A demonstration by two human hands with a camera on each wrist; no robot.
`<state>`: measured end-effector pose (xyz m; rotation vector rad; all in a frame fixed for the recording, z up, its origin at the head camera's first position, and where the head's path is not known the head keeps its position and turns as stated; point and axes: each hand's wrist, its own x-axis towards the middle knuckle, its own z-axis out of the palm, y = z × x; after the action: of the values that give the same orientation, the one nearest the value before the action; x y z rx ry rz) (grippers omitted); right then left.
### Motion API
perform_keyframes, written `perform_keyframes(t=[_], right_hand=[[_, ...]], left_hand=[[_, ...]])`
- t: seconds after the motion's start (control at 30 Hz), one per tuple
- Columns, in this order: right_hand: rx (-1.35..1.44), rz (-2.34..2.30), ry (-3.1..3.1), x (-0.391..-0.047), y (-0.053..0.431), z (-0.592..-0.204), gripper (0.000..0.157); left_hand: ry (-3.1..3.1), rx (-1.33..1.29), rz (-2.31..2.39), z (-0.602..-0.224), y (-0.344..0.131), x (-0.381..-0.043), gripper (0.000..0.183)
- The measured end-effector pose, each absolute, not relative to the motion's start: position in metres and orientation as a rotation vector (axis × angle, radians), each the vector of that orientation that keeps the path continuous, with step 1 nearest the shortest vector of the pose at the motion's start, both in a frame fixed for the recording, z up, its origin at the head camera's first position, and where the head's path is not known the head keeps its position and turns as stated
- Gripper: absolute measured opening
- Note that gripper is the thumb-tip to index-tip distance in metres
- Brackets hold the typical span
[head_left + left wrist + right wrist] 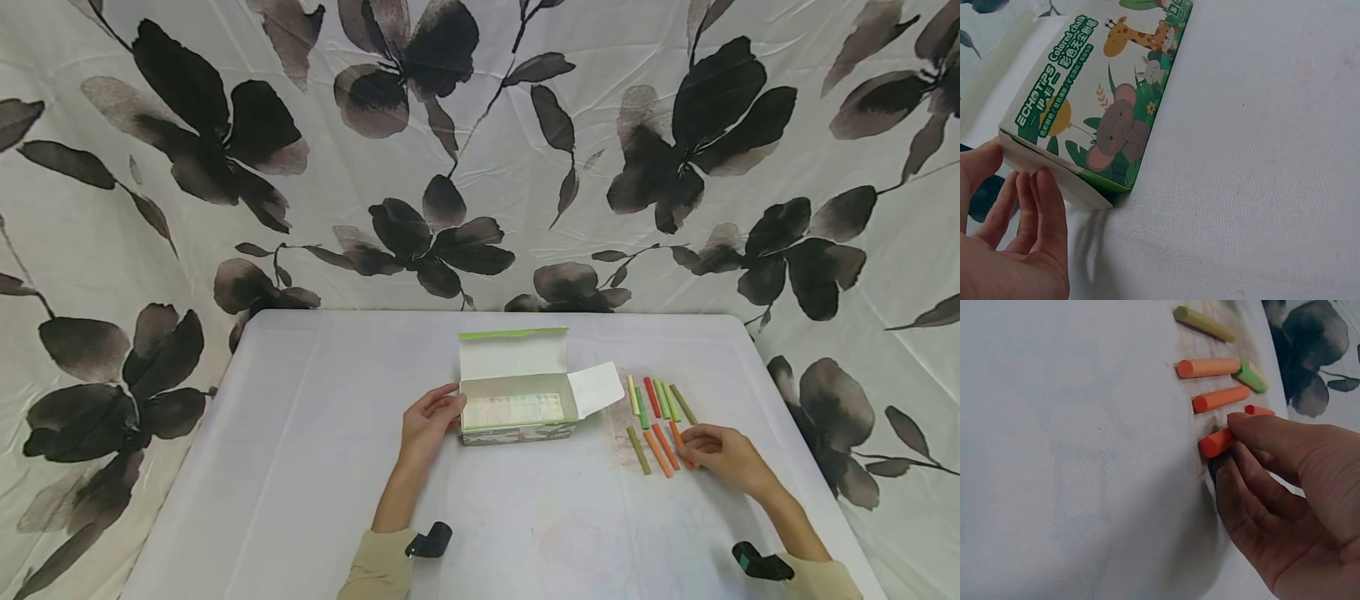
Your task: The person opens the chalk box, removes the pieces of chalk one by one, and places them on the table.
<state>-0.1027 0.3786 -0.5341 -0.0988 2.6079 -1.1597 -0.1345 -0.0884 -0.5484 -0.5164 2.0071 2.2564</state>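
Note:
An open chalk box stands at the middle of the table; its front, seen in the left wrist view, carries cartoon animals and the words Colored Chalk. My left hand holds the box at its left end, thumb at the upper corner and fingertips against the white end flap. At the right, my right hand pinches an orange chalk stick between thumb and fingers. Beside it lie two more orange sticks and an olive one. Pale, multicoloured contents show inside the box.
Behind these sticks is another row of chalk, with red, green, pale yellow and olive pieces. The lid stands up at the back, and a side flap sticks out right. Chalk dust marks the white tablecloth.

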Motion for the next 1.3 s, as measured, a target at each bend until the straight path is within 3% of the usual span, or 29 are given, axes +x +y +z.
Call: perform_keyframes(t=[0.2,1.3], right_hand=[[-0.124,-1.078,2.71,-0.103,0.375,-0.538,0.024],[-0.149,-1.029,2.903,-0.113,0.365,-0.517,0.011]], left_hand=[[2.005,-0.515,2.256,-0.549,-0.089,-0.135,0.041],[2.03,-0.538,2.226,-0.547,-0.089,-0.135,0.04]])
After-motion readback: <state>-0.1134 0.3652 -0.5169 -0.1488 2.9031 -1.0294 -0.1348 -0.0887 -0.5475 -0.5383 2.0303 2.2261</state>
